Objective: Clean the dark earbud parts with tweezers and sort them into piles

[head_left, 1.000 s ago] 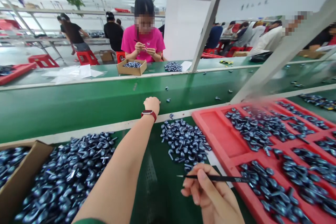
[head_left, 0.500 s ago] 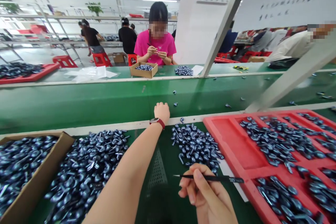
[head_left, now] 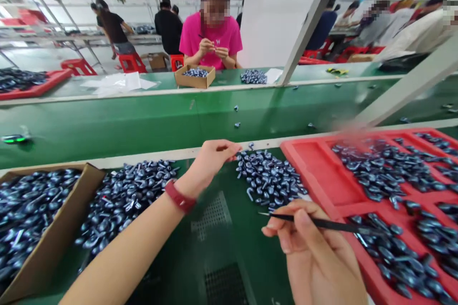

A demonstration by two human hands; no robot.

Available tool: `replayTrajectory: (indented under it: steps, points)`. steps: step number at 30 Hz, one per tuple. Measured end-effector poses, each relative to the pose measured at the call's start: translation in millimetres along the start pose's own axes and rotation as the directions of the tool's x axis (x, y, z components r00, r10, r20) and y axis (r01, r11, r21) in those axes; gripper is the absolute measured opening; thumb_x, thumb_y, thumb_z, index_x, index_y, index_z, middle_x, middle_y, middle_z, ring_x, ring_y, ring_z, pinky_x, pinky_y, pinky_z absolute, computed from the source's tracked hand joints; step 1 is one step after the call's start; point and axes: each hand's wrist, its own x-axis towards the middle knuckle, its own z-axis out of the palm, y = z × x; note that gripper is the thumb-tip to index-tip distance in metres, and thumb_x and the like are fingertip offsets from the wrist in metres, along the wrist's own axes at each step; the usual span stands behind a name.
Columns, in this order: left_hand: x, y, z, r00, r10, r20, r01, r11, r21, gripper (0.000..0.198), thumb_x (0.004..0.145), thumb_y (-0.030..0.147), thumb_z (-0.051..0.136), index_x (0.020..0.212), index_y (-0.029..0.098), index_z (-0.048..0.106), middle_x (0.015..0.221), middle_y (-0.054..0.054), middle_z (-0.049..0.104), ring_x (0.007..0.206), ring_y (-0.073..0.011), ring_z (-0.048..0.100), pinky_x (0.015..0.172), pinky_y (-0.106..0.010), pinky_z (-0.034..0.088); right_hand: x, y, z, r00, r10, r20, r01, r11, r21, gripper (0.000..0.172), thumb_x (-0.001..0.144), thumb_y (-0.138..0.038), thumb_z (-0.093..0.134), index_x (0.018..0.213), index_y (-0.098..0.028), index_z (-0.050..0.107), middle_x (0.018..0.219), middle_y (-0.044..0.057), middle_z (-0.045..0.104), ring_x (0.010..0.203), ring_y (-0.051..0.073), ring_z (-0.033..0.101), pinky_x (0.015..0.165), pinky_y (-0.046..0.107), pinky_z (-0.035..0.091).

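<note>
My left hand [head_left: 216, 155], with a red watch band [head_left: 181, 196] on its wrist, reaches to the left edge of a small pile of dark blue earbud shells [head_left: 268, 178]. Its thumb and fingers are bunched together; what lies between them is hidden. A single earbud shell [head_left: 251, 146] lies just beyond the fingertips, on the pale rail. In my right hand [head_left: 311, 243] is a pair of black tweezers [head_left: 324, 223], gripped between thumb and fingers, the pale tip pointing left. That hand hovers in front of the pile, beside the red tray.
A red compartment tray [head_left: 307, 159] full of earbud shells stands at the right. At the left are a bigger heap of shells [head_left: 125, 195] and a cardboard box [head_left: 67, 214]. Beyond the rail runs a green conveyor [head_left: 125, 126] carrying scattered shells. A co-worker [head_left: 214, 33] sits opposite.
My left hand has drawn back from over the conveyor to the small pile, its fingers now turned right. My right hand with the tweezers has shifted right. A green-lit object has appeared at the conveyor's left.
</note>
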Motion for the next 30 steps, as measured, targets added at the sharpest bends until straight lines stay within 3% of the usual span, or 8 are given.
replayTrajectory:
  steps: [5,8,10,13,16,19,24,30]
  points:
    - [-115,-8,-12.6,0.986,-0.155,0.066,0.169,0.898,-0.407,0.02,0.084,0.023,0.061,0.1,0.022,0.073,0.107,-0.003,0.074,0.094,-0.0148,0.066,0.083,-0.024,0.05,-12,2,16,0.985,-0.015,0.173,0.015,1.0,-0.002,0.01,0.089,-0.026,0.059,0.089,-0.023,0.069,0.079,0.0,0.069,0.062,0.01,0.064,0.059,0.02,0.053]
    - [-155,-17,-6.1,0.981,-0.187,0.059,0.174,0.697,-0.695,0.021,0.083,0.016,0.064,0.099,0.025,0.074,0.103,-0.001,0.075,0.097,-0.0125,0.065,0.083,-0.019,0.048,-20,12,24,0.95,0.052,0.307,-0.068,0.997,0.043,0.011,0.091,-0.025,0.057,0.092,-0.023,0.068,0.081,0.0,0.068,0.064,0.01,0.064,0.059,0.02,0.053]
    - [-168,-22,0.7,0.983,-0.175,0.052,0.152,0.623,-0.768,0.026,0.081,0.012,0.066,0.103,0.025,0.071,0.097,0.0,0.076,0.089,-0.0111,0.067,0.078,-0.017,0.049,-24,19,27,0.92,0.087,0.383,-0.117,0.992,0.056,0.012,0.092,-0.026,0.055,0.094,-0.023,0.067,0.078,-0.001,0.068,0.063,0.009,0.063,0.055,0.017,0.051]
    - [-178,-28,8.5,0.983,-0.182,0.032,0.135,0.589,-0.797,0.033,0.08,0.008,0.067,0.108,0.026,0.067,0.091,0.001,0.076,0.074,-0.0078,0.067,0.069,-0.015,0.049,-30,26,29,0.894,0.094,0.437,-0.134,0.989,0.06,0.012,0.092,-0.026,0.055,0.096,-0.023,0.066,0.079,-0.001,0.069,0.064,0.008,0.063,0.058,0.018,0.052]
    - [-181,-31,13.4,0.972,-0.232,-0.026,0.118,0.584,-0.803,0.02,0.082,0.023,0.067,0.102,0.022,0.067,0.085,-0.001,0.077,0.063,-0.0067,0.064,0.06,-0.015,0.048,-35,30,29,0.888,0.096,0.45,-0.147,0.986,0.08,0.012,0.093,-0.028,0.054,0.097,-0.024,0.065,0.08,-0.001,0.07,0.06,0.008,0.061,0.078,0.03,0.056]
    - [-179,-32,19.8,0.955,-0.288,-0.069,0.1,0.532,-0.841,0.025,0.079,0.032,0.071,0.099,0.02,0.063,0.072,-0.002,0.076,0.055,-0.0075,0.062,0.054,-0.015,0.047,-41,35,29,0.895,0.098,0.435,-0.158,0.982,0.105,0.011,0.093,-0.029,0.053,0.097,-0.026,0.064,0.079,-0.003,0.07,0.061,0.009,0.062,0.094,0.041,0.05]
    - [-171,-29,31.8,0.941,-0.306,-0.145,0.001,0.431,-0.902,0.022,0.079,0.036,0.069,0.085,0.022,0.053,0.073,0.0,0.075,0.061,-0.0111,0.067,0.061,-0.021,0.053,-47,46,31,0.89,0.117,0.441,-0.178,0.979,0.101,0.012,0.094,-0.029,0.051,0.098,-0.027,0.063,0.081,-0.002,0.071,0.061,0.009,0.062,0.087,0.036,0.053]
    - [-171,-37,23.2,0.931,-0.316,-0.181,-0.001,0.496,-0.868,0.014,0.08,0.029,0.07,0.077,0.018,0.061,0.073,-0.001,0.076,0.061,-0.0082,0.065,0.058,-0.015,0.051,-44,44,31,0.917,0.086,0.389,-0.121,0.991,0.065,0.011,0.093,-0.029,0.054,0.096,-0.025,0.064,0.077,-0.002,0.069,0.063,0.01,0.062,0.087,0.039,0.054]
